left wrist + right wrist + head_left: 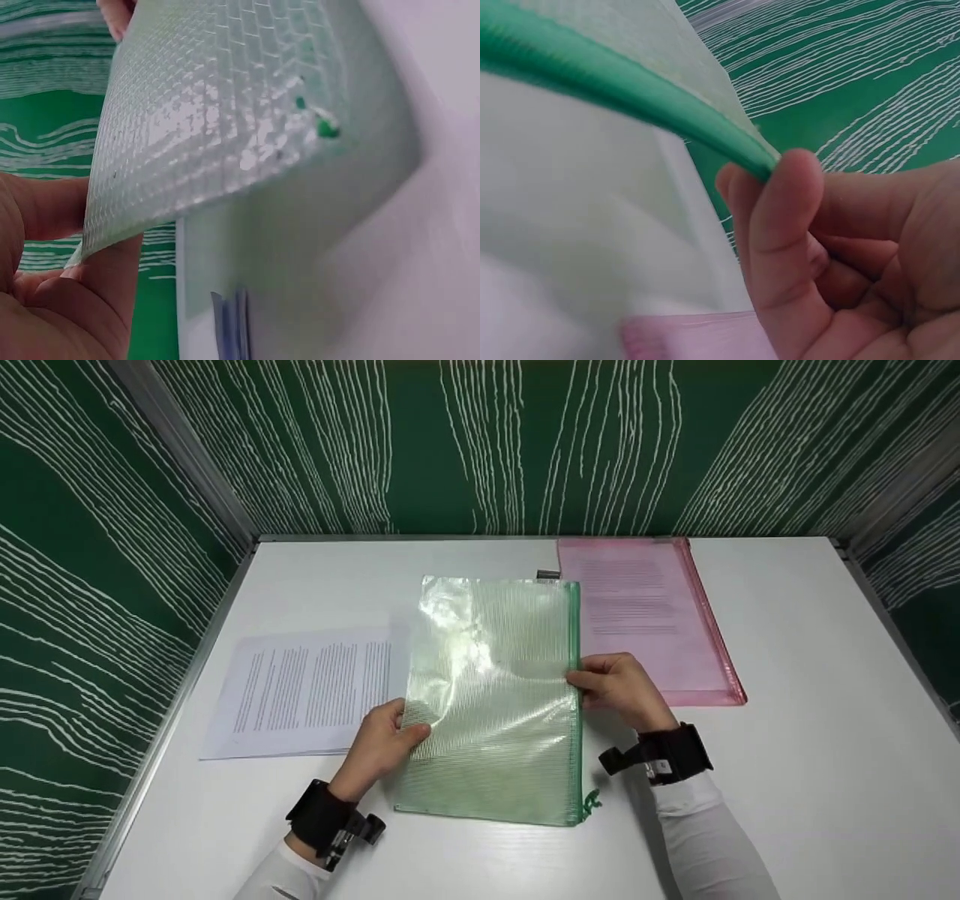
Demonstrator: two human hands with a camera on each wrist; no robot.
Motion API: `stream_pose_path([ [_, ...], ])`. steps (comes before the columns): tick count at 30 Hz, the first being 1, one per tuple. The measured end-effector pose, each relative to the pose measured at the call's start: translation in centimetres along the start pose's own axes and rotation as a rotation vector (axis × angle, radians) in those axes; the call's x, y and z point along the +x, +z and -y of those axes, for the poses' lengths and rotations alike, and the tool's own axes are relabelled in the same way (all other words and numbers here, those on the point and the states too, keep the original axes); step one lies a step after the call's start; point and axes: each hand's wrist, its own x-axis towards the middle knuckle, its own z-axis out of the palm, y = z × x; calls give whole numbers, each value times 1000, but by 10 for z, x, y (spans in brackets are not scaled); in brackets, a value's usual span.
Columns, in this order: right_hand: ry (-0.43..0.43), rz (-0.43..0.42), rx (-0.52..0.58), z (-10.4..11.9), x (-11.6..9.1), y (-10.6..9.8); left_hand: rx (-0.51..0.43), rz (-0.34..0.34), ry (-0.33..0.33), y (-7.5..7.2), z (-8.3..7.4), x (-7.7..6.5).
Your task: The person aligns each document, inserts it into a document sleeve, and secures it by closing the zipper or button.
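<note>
A translucent green mesh zipper pouch (491, 705) is held up over the middle of the white table. Its darker green zipper edge (575, 660) runs down the right side, with a green cord at the lower corner. My left hand (382, 742) pinches the pouch's left edge, thumb on the front face. On the opposite side, my right hand (619, 688) pinches the zipper edge between thumb and fingers, also seen in the right wrist view. In the left wrist view the pouch (202, 112) bends away from my thumb and fingers, its lower edge above the table.
Printed paper sheets (300, 690) lie at the left, partly behind the pouch. A pink zipper pouch (637, 622), with printed text showing through, lies at the back right. A small dark object (548, 574) sits near its left edge. Green walls with white lines (480, 450) surround the table.
</note>
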Motion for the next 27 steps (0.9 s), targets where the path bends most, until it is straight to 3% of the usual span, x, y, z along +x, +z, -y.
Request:
stream_pose_path([
  [6,-4,-42,-65,-8,7,6,50,-7,-17,4,5,3],
  [13,40,-66,-64,-8,9,6,262,-41,128,10,0,-8],
  [23,62,-52,13,-9,10,6,446,32,289,22,-5,-19],
  [27,35,-53,-2,-7,8,7,534,130,358,31,-12,-29],
])
